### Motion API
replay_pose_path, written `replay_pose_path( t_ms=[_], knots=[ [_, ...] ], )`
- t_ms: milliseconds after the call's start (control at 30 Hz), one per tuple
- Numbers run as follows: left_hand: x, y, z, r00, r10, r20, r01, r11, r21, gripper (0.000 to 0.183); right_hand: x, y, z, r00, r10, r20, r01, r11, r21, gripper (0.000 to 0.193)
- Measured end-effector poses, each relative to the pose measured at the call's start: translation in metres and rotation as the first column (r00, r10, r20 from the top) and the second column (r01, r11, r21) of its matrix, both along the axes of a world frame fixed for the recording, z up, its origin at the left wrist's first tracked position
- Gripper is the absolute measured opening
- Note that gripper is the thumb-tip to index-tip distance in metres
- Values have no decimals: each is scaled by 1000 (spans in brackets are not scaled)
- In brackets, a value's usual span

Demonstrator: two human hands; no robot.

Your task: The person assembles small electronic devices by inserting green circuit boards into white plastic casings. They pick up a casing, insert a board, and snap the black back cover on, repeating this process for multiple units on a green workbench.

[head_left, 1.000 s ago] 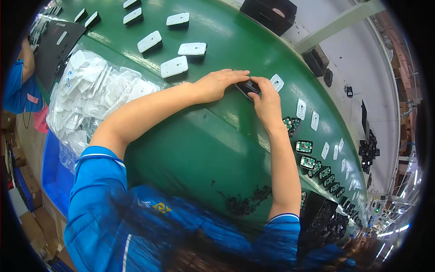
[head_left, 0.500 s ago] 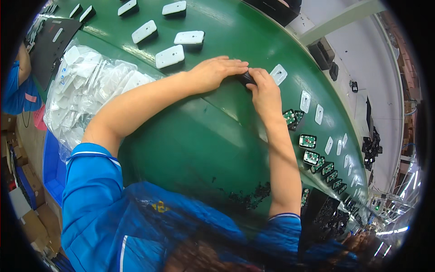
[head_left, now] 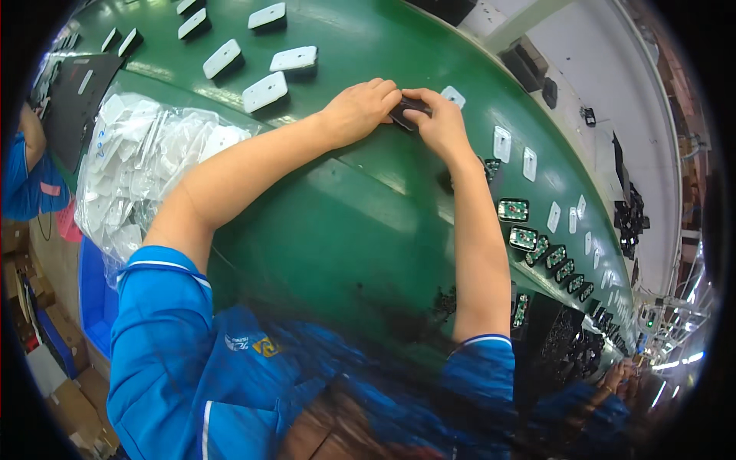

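Note:
Between my two hands, over the far middle of the green table, is a small black plastic housing (head_left: 404, 113). My left hand (head_left: 362, 112) grips its left side with bent fingers. On the other side my right hand (head_left: 438, 123) has its thumb across the near face and its fingers over the far edge. The housing's underside is hidden. Just beyond my right hand lies a white oval-slotted cover plate (head_left: 453, 96). Left of my hands stand several black housings topped with white covers, the closest being a white-topped unit (head_left: 265, 93).
A clear bag of white covers (head_left: 146, 153) lies by my left arm. Black housings with green circuit boards (head_left: 524, 238) line up right of my right forearm, with white cover plates (head_left: 502, 143) beyond. A blue bin (head_left: 96, 299) stands lower left. Another person's arm (head_left: 32, 136) shows far left.
The housing has tilted so more of its dark face shows, and my right thumb now lies across it. The whole view has shifted slightly; both hands still hold the housing.

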State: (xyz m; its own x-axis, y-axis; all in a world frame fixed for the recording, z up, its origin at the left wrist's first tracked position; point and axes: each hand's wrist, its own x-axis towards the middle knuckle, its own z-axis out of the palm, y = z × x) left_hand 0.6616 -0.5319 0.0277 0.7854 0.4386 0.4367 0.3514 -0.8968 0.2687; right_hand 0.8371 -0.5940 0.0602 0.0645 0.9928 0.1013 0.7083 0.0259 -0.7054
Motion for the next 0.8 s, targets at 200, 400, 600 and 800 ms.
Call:
replay_pose_path(
  t_ms=[200, 400, 600, 800],
  knots=[
    [8, 24, 12, 996, 47, 73, -30, 975, -219, 28, 28, 6, 19, 998, 39, 57, -36, 998, -55, 39],
    [-8, 41, 42, 973, -53, -223, -155, 568, -809, 34, 55, -66, 58, 815, 321, 483, -146, 920, -365, 57],
    [-8, 38, 63, 893, -23, -450, -386, 475, -791, 32, 53, -100, 42, 679, 264, 685, -235, 962, -138, 39],
    [14, 12, 56, 868, 388, -311, -386, 920, 72, 43, 9, -138, 38, 719, 38, 694, -149, 984, 101, 35]
  ],
)
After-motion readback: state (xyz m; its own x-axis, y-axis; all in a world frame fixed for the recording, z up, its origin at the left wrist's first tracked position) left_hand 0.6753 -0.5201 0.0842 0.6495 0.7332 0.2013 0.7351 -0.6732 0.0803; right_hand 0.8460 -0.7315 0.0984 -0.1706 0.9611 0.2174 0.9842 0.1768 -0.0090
